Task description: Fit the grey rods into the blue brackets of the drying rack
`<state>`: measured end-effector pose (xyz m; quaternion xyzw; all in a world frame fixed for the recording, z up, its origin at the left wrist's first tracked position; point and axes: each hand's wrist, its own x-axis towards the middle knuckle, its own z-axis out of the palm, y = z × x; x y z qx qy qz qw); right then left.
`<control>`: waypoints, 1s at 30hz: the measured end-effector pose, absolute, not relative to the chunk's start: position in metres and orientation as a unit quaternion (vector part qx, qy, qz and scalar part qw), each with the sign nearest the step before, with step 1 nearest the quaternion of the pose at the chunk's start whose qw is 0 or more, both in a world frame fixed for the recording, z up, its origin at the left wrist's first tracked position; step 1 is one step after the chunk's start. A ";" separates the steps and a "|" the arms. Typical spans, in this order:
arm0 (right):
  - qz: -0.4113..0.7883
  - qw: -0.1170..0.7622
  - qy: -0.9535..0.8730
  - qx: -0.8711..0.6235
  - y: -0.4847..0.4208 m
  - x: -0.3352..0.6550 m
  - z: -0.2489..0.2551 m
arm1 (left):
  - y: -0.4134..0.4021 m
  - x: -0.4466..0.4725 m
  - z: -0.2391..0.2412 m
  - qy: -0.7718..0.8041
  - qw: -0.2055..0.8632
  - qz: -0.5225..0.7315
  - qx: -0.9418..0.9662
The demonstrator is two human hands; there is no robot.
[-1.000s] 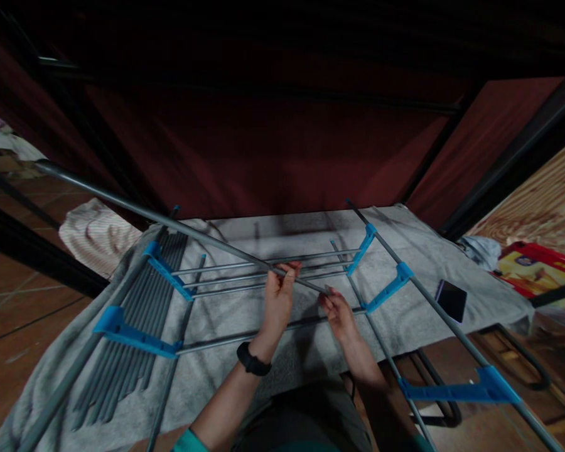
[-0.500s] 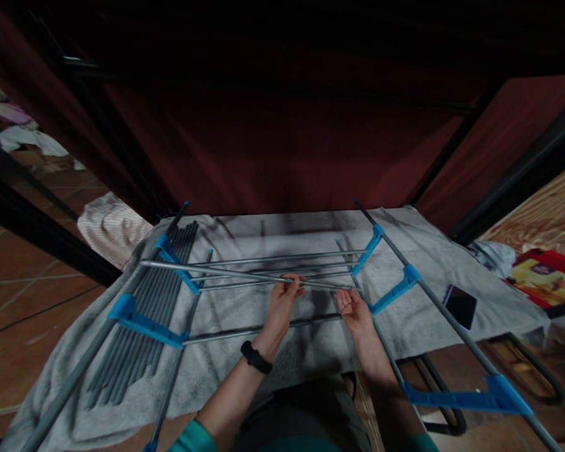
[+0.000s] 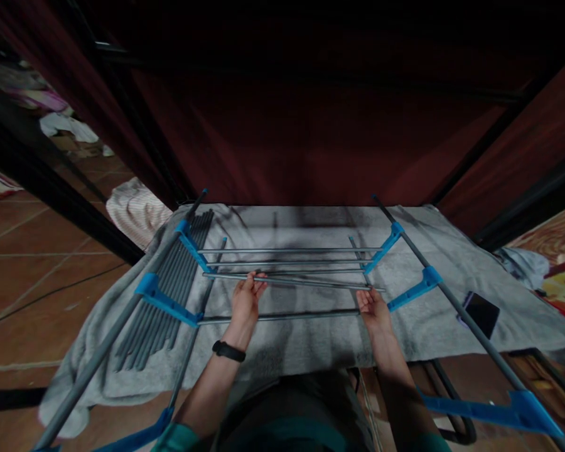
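Gripped by left hand and right hand, a rod hangs above grey cloth.

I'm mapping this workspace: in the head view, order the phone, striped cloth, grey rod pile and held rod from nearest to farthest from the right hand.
From the right hand:
1. Held rod, at its fingertips.
2. Phone, to its right.
3. Grey rod pile, across to the left.
4. Striped cloth, farther left, beyond the pile.
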<state>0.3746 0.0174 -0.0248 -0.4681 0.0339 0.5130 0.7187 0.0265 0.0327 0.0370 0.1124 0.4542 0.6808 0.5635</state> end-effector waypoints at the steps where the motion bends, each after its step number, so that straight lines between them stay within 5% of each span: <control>1: 0.513 0.718 0.041 -0.468 0.018 0.375 -0.025 | 0.033 0.019 0.035 0.459 0.558 0.685 0.097; 30: 0.485 0.741 -0.081 -0.457 0.027 0.355 -0.018 | 0.033 -0.050 0.017 0.559 0.465 0.686 0.003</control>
